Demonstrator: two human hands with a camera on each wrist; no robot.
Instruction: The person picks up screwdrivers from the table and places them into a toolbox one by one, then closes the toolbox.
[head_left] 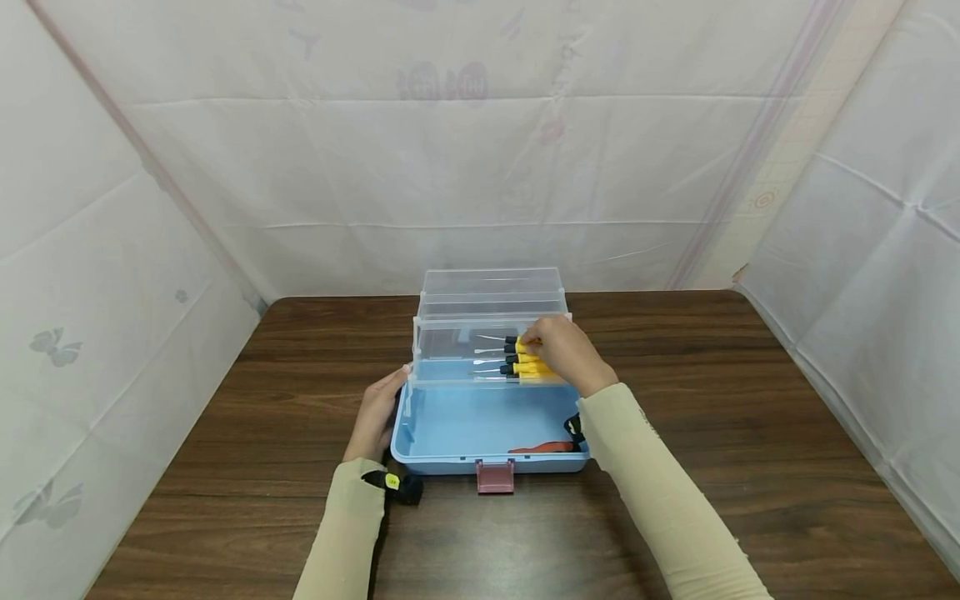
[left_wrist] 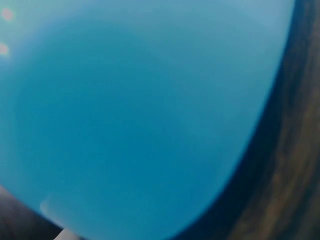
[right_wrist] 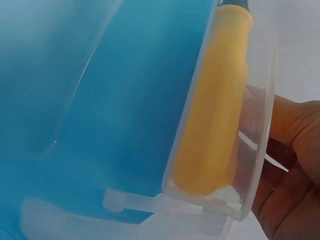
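While right hand (head_left: pixel 564 350) sits at centre frame over the clear tray (head_left: pixel 450 343), fingers curled on the handle end of the topmost yellow screwdriver (head_left: pixel 520 342). Four yellow screwdrivers stacked in a row in that tray, shafts pointing toward the left of the frame, black collars lined up. Tray raised on its hinge arms above the blue toolbox (head_left: pixel 450 429), clear lid (head_left: pixel 491 283) folded back behind.

Left hand (head_left: pixel 375 412) at the box's left wall, lower left of centre, fingers lying relaxed against the outer side, steadying rather than clutching. Left wrist view only a blur of blue plastic; no finger detail there. Right wrist view: one yellow handle (right_wrist: pixel 215 105) lying flush against the tray wall, palm just beyond at lower right.

Notes for doing the step well, as judgement only:
- Keep the left-hand brace on; hinged tray likely to rock under a sideways push.
- Settle the handle parallel with the other three, collar level with theirs, shaft clear of the tray wall.
- Release gently, then lift straight up to avoid dragging the neighbours out of line.
- Mind the red-orange tool (head_left: pixel 542 448) and black item low in the box's lower right corner; no need to disturb them.

Box near the front of the dark wooden worktop (head_left: pixel 750 433), pink latch (head_left: pixel 495 477) facing the bottom of the frame.
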